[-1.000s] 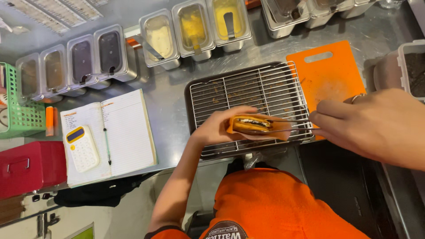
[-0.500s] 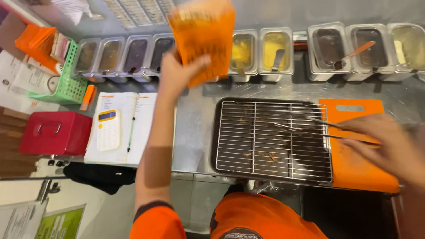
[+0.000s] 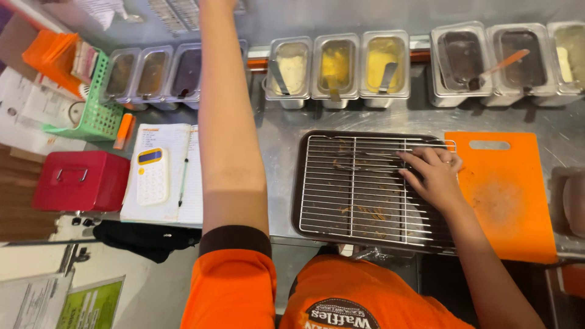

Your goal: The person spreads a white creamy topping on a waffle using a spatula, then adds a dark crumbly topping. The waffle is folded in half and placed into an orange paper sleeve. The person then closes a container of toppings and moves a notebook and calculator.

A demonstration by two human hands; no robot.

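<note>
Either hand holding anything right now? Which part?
Right hand holds nothing, resting flat on the metal wire rack. Left hand is out of frame above; cannot tell.

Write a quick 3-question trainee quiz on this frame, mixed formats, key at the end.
1. True or false: the right hand rests on the wire rack.
2. Multiple choice: what lies on the open notebook? A) a spoon B) a white and yellow calculator C) a red box
3. Fill in: the cutting board to the right of the rack is coloured ____.

Key
1. True. The fingers lie flat on the rack's right side, holding nothing.
2. B. The calculator lies on the left page, with a pen beside it.
3. Orange.

Note: the left arm reaches up out of the picture, so the left hand is not seen.
</note>
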